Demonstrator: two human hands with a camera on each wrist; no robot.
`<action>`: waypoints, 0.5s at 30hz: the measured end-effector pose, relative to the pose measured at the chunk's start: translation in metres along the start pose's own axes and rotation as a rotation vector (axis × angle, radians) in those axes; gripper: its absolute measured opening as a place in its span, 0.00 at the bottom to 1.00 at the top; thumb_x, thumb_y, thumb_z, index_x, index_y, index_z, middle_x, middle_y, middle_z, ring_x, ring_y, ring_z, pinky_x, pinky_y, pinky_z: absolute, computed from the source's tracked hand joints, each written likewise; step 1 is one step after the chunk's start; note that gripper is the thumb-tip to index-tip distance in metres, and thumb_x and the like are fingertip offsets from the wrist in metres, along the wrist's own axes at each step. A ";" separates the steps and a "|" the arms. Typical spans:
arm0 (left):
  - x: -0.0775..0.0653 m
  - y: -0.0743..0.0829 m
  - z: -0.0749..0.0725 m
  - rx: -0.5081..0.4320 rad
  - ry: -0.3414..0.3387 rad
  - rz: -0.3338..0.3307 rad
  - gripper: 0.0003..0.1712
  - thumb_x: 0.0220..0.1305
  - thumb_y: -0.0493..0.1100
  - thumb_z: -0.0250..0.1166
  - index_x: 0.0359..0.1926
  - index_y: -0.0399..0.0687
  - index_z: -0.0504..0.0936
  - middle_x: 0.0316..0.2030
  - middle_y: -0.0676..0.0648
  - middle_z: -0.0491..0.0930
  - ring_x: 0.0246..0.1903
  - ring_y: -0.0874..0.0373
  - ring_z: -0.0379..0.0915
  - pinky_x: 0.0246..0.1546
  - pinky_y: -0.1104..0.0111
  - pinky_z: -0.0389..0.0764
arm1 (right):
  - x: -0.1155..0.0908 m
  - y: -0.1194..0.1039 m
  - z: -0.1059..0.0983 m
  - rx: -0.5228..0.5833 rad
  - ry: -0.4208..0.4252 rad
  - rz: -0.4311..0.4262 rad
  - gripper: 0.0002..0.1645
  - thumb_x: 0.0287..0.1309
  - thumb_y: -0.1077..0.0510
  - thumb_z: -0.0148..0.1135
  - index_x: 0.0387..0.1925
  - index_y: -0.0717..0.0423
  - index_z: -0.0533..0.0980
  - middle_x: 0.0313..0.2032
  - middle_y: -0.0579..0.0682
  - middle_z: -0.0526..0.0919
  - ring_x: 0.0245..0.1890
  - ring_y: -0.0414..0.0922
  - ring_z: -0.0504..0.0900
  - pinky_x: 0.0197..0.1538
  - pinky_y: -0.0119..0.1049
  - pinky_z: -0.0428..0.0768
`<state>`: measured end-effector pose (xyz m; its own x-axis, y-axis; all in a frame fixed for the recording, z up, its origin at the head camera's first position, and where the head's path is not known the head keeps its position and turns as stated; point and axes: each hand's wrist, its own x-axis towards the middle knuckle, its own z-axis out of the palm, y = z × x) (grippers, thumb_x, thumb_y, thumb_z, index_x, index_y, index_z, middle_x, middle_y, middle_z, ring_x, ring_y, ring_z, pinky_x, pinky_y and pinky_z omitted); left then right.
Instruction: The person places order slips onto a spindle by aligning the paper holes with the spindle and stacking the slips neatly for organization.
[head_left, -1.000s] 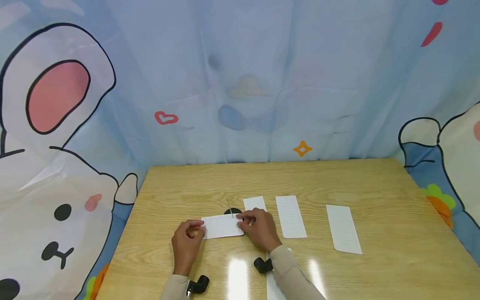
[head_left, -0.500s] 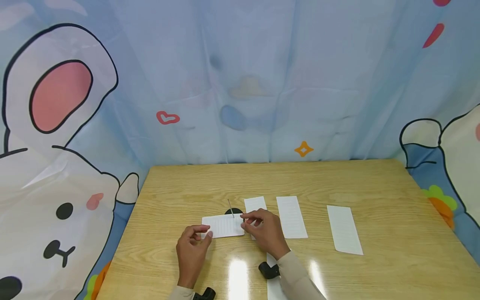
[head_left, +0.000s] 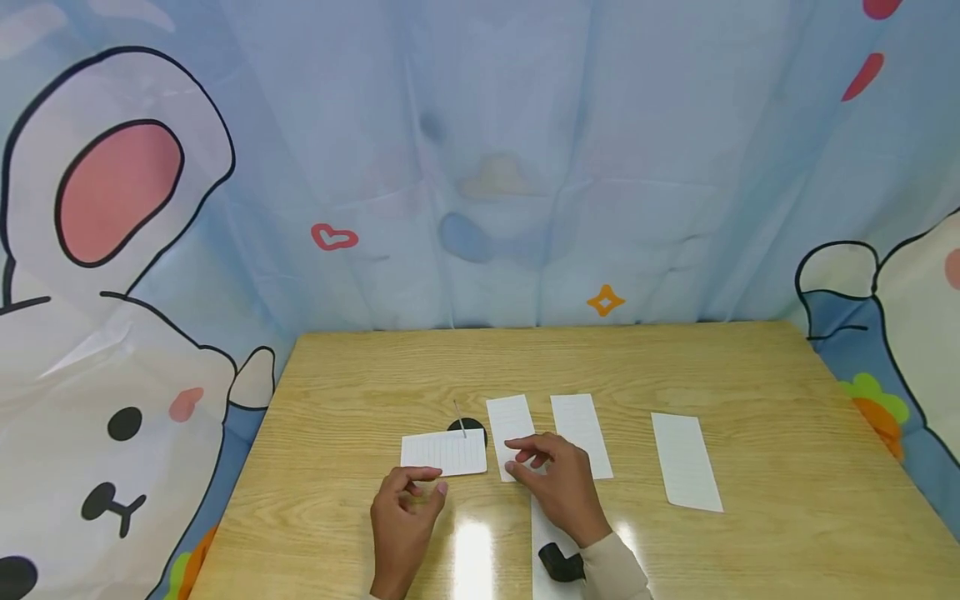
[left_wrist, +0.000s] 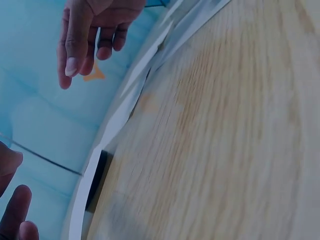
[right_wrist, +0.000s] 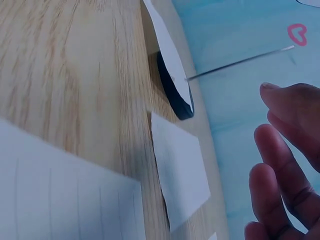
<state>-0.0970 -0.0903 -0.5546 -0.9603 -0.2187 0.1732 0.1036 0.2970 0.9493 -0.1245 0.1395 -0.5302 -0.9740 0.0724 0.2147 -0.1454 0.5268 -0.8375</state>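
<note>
A lined white paper slip [head_left: 442,455] is pierced near one end by the thin metal spike of a bill spike [right_wrist: 240,62]. Its round black base [right_wrist: 169,90] sits partly under the paper, on the table. My left hand [head_left: 407,521] hovers at the slip's near edge, thumb and fingers loosely bent and apart, holding nothing. To the right, my right hand [head_left: 562,483] is above the loose slips, also holding nothing, with a gap between thumb and forefinger. It covers part of a nearby paper slip [head_left: 510,417].
More loose slips lie on the wooden table [head_left: 337,375]: a second slip [head_left: 581,429] just right, a third slip [head_left: 686,461] farther right, and a near slip [head_left: 542,527] partly under the right wrist. A printed curtain [head_left: 525,250] hangs behind the table.
Both hands have let go of the slip on the spike. The right hand has moved right and nearer the front edge; the left has drawn back toward the front and slightly right.
</note>
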 end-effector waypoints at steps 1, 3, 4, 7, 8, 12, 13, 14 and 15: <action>-0.003 0.001 0.001 -0.006 -0.003 -0.004 0.12 0.59 0.34 0.79 0.39 0.56 0.90 0.39 0.55 0.85 0.37 0.55 0.71 0.32 0.72 0.73 | -0.002 0.001 -0.002 0.000 -0.002 0.014 0.18 0.50 0.63 0.84 0.42 0.42 0.91 0.30 0.37 0.85 0.32 0.34 0.80 0.40 0.36 0.81; -0.007 0.002 0.004 -0.017 -0.009 -0.007 0.13 0.58 0.34 0.79 0.39 0.57 0.89 0.39 0.56 0.85 0.37 0.56 0.71 0.33 0.72 0.73 | -0.006 0.003 -0.006 0.007 -0.004 0.037 0.19 0.50 0.63 0.84 0.43 0.42 0.91 0.30 0.37 0.86 0.32 0.35 0.81 0.41 0.35 0.81; -0.009 0.003 0.006 -0.022 -0.013 -0.007 0.13 0.58 0.35 0.80 0.39 0.57 0.89 0.39 0.56 0.85 0.38 0.56 0.71 0.33 0.71 0.74 | -0.007 0.004 -0.008 0.007 -0.007 0.050 0.19 0.50 0.63 0.84 0.43 0.41 0.91 0.30 0.37 0.86 0.33 0.36 0.81 0.41 0.35 0.81; -0.015 0.004 0.011 -0.020 -0.033 0.001 0.12 0.58 0.36 0.80 0.39 0.57 0.90 0.39 0.58 0.85 0.38 0.54 0.72 0.34 0.70 0.75 | -0.012 0.007 -0.013 0.009 -0.014 0.081 0.19 0.50 0.63 0.84 0.44 0.41 0.91 0.31 0.38 0.86 0.34 0.37 0.81 0.42 0.33 0.81; -0.016 0.004 0.013 -0.017 -0.040 0.005 0.12 0.58 0.36 0.80 0.39 0.57 0.90 0.39 0.58 0.85 0.38 0.54 0.73 0.34 0.70 0.75 | -0.013 0.008 -0.014 0.008 -0.016 0.089 0.19 0.50 0.63 0.84 0.44 0.41 0.91 0.31 0.38 0.86 0.34 0.37 0.81 0.42 0.32 0.80; -0.024 0.004 0.019 -0.003 -0.053 0.018 0.13 0.57 0.36 0.81 0.39 0.59 0.90 0.39 0.60 0.85 0.38 0.54 0.73 0.34 0.69 0.74 | -0.017 0.013 -0.020 -0.005 -0.017 0.111 0.18 0.51 0.62 0.84 0.43 0.42 0.91 0.32 0.39 0.87 0.34 0.37 0.82 0.41 0.30 0.79; -0.025 0.005 0.020 -0.003 -0.054 0.019 0.14 0.56 0.36 0.81 0.38 0.60 0.90 0.39 0.60 0.85 0.38 0.54 0.73 0.34 0.69 0.74 | -0.019 0.015 -0.022 -0.009 -0.017 0.118 0.18 0.50 0.62 0.84 0.43 0.42 0.91 0.32 0.39 0.87 0.35 0.37 0.82 0.41 0.29 0.78; -0.027 0.005 0.021 -0.001 -0.056 0.018 0.15 0.56 0.36 0.81 0.38 0.61 0.90 0.38 0.60 0.85 0.37 0.55 0.73 0.34 0.69 0.74 | -0.020 0.016 -0.023 -0.014 -0.016 0.122 0.18 0.50 0.62 0.84 0.43 0.42 0.91 0.32 0.39 0.87 0.34 0.37 0.82 0.41 0.29 0.78; -0.028 0.006 0.022 0.001 -0.062 0.020 0.15 0.55 0.36 0.81 0.38 0.61 0.90 0.38 0.59 0.85 0.37 0.55 0.73 0.34 0.69 0.74 | -0.021 0.017 -0.025 -0.017 -0.014 0.125 0.18 0.50 0.62 0.84 0.43 0.43 0.91 0.32 0.39 0.88 0.35 0.37 0.83 0.41 0.29 0.79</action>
<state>-0.0750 -0.0616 -0.5600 -0.9722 -0.1551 0.1756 0.1227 0.3016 0.9455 -0.1026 0.1678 -0.5364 -0.9868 0.1263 0.1017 -0.0197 0.5290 -0.8484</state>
